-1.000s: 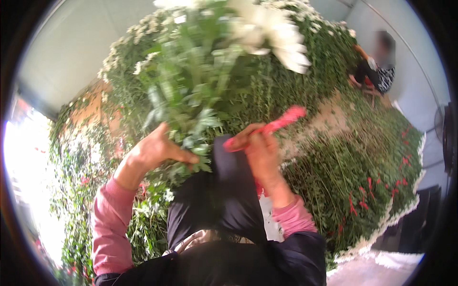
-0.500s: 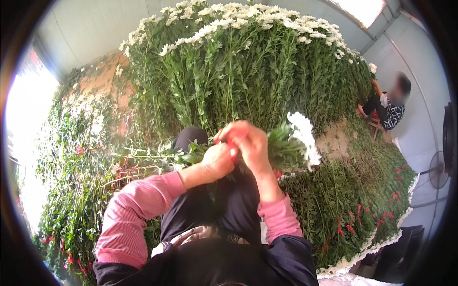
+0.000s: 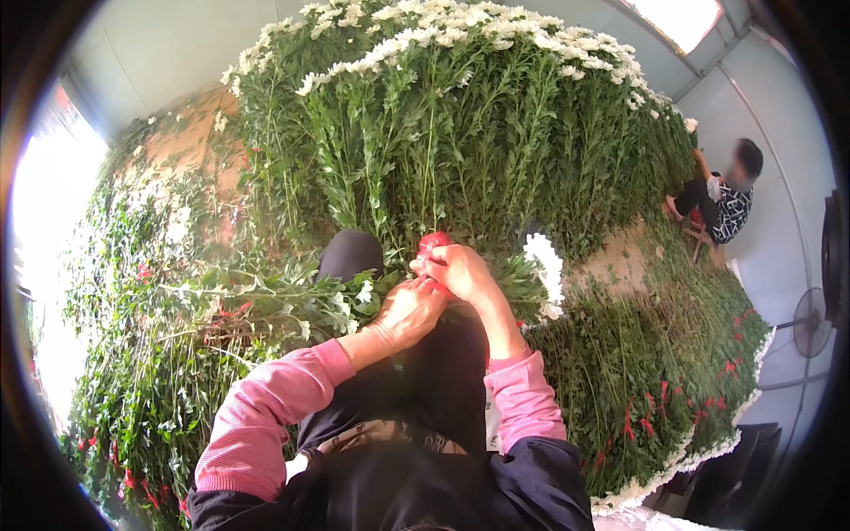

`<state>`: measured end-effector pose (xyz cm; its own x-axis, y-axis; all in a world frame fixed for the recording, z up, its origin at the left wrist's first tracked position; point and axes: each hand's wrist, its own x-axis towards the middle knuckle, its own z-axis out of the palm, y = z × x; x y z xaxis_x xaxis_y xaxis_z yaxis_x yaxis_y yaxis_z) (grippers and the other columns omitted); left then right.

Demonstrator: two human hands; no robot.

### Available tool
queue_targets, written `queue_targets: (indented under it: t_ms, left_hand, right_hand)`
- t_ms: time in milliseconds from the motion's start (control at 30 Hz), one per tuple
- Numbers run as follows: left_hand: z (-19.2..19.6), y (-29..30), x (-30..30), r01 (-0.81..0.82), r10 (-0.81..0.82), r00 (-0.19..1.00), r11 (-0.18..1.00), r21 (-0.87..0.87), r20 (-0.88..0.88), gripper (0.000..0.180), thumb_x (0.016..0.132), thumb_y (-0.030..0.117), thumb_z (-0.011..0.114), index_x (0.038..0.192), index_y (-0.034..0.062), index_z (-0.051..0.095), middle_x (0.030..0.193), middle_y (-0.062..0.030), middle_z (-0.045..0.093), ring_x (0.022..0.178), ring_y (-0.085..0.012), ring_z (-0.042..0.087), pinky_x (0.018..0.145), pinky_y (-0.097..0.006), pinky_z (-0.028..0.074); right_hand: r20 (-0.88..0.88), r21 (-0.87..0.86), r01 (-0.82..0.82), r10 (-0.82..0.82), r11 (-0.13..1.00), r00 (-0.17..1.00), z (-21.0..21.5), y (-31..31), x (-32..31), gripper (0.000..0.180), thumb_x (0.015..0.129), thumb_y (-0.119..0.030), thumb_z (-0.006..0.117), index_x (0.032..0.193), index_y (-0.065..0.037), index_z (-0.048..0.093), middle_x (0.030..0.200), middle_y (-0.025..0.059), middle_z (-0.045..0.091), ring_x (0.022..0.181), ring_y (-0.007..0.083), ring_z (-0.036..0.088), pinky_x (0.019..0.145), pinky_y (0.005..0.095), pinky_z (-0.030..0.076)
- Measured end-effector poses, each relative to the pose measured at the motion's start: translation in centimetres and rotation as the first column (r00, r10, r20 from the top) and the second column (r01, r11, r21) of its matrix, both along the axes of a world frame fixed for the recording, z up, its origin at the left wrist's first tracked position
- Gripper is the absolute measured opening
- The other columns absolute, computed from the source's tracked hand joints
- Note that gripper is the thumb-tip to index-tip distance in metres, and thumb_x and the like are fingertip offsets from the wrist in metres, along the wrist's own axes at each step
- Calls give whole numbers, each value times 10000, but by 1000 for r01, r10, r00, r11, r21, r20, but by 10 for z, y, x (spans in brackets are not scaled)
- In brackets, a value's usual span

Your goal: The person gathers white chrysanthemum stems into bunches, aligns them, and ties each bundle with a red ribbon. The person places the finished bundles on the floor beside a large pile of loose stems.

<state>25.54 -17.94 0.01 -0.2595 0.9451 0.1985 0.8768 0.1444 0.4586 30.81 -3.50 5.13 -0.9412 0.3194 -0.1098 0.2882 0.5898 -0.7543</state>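
Observation:
A bunch of white chrysanthemums lies across my lap. Its flower heads point(image 3: 546, 276) point right and its leafy stems point(image 3: 332, 301) reach out to the left. My left hand point(image 3: 410, 311) is closed at the middle of the bunch, fingers curled against the stems. Just above and touching it, my right hand point(image 3: 459, 273) is closed with fingertips pinched on a red tie point(image 3: 434, 241), which shows as a bright patch past the fingers. Red also shows between the two hands. The hands hide the stems where they meet the tie.
Ahead stands a wide bank of upright white chrysanthemums point(image 3: 443, 133). Cut stems and leaves point(image 3: 159, 354) heap up at the left. Tied bunches with red ties point(image 3: 651, 407) lie at the right. A person point(image 3: 733, 195) sits at the far right, near a fan point(image 3: 810, 323).
My hands have turned about the bunch, and the red tie now stands out above my right fingers. The flower heads have shifted slightly left and down.

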Motion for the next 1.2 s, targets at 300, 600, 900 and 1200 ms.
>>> queue_targets:
  t_ms: [300, 600, 900, 1200]
  left_hand:
    - [40, -27, -4, -195, 15, 914, 892, 407, 405, 102, 864, 51, 666, 954, 8, 686, 1008, -121, 711, 917, -266, 693, 868, -325, 529]
    - [60, -1, -40, -68, -20, 346, 997, 47, 938, 236, 979, 144, 504, 1064, -28, 641, 905, -31, 649, 842, -83, 556, 806, -272, 470]
    - [57, -13, -57, -72, 2, 479, 997, 37, 878, 292, 936, 91, 424, 1089, -22, 645, 898, -25, 650, 807, -90, 566, 726, -247, 465]
    - [70, -18, -71, -73, -2, 467, 997, 41, 884, 192, 987, 136, 498, 908, 24, 632, 824, 9, 601, 715, -59, 546, 672, -228, 466]
  right_hand:
    - [-282, -766, 178, -573, 617, 770, -15, -38, 36, 88, 923, -29, 658, 995, 5, 694, 983, -8, 651, 926, 93, 599, 833, 247, 490]
    - [-496, -776, -166, -424, 609, 758, -11, -29, 49, 131, 888, -29, 681, 1011, -14, 726, 1096, 18, 615, 1040, 129, 566, 970, 285, 422]
    - [-455, -61, 102, -119, 993, 882, 0, -37, 42, 507, 752, -65, 801, 1197, -31, 561, 1221, 117, 538, 1011, 231, 601, 760, 310, 495]
    - [-441, -56, -7, -19, 998, 897, -6, -27, 34, 178, 818, -154, 759, 892, -8, 689, 1215, 128, 595, 1118, 303, 602, 936, 384, 486]
